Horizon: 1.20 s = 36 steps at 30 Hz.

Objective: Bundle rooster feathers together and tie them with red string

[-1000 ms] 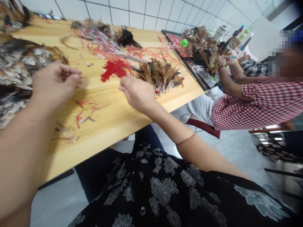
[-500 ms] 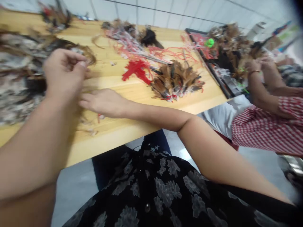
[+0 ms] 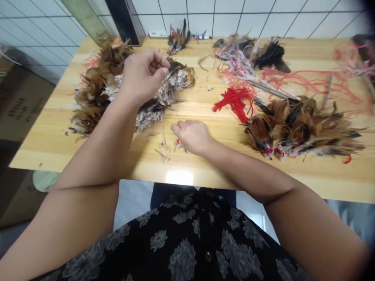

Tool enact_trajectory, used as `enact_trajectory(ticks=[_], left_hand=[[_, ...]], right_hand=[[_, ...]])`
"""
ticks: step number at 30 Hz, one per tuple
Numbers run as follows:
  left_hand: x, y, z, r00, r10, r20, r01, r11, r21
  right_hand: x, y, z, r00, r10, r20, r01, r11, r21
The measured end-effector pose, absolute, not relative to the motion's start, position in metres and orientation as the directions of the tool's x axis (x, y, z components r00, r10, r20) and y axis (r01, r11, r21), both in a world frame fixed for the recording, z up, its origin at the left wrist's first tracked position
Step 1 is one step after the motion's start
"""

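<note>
My left hand [image 3: 143,74] is raised over a loose heap of brown and white feathers [image 3: 99,88] at the table's left, its fingers curled in with the thumb against them; what they pinch is too small to make out. My right hand [image 3: 191,136] rests knuckles-up on the wooden table [image 3: 205,164] near the front edge, fingers curled down onto small feather scraps and red thread bits [image 3: 170,146]. A red thread bundle [image 3: 236,102] lies just beyond it. To the right lies a pile of tied brown feather bunches [image 3: 299,125].
Tangled red and white strings with dark feathers [image 3: 252,58] spread across the back of the table. A white tiled wall [image 3: 234,15] runs behind, with markers along its base. A cardboard box [image 3: 17,105] stands on the floor at the left.
The view has swung left, so the neighbouring person is out of sight. My right hand pulled back from the brown feather pile to the scraps near the front edge. My left hand stayed curled over the left heap.
</note>
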State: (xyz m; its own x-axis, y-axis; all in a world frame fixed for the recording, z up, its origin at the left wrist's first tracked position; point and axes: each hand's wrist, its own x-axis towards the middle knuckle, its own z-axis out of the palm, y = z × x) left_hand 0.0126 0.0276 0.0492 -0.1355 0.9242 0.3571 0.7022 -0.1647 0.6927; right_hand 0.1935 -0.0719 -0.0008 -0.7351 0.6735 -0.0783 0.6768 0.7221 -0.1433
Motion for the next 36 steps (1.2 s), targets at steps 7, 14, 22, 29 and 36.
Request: enact_trajectory(ticks=[7, 14, 22, 29, 36], left_hand=[[-0.025, 0.009, 0.037, 0.106, 0.965, 0.241, 0.915, -0.189, 0.355], [-0.014, 0.022, -0.001, 0.157, 0.982, 0.104, 0.923, -0.184, 0.338], [-0.017, 0.022, -0.002, 0.172, 0.976, 0.134, 0.907, -0.210, 0.365], [-0.018, 0.011, -0.017, 0.094, 0.992, 0.089, 0.127, -0.101, 0.987], [0.002, 0.000, -0.028, 0.186, 0.982, -0.033, -0.143, 0.060, 0.988]], right_hand=[[0.196, -0.063, -0.002, -0.680, 0.729, -0.080, 0.725, 0.652, -0.223], [0.203, -0.043, -0.007, -0.376, 0.924, -0.072, 0.853, 0.315, -0.416], [0.209, -0.019, -0.050, -0.220, 0.964, 0.147, 0.682, 0.259, -0.683], [0.211, -0.009, -0.070, -0.277, 0.925, 0.262, 0.473, 0.368, -0.800], [0.210, -0.013, -0.073, -0.283, 0.935, 0.214, 0.301, 0.298, -0.906]])
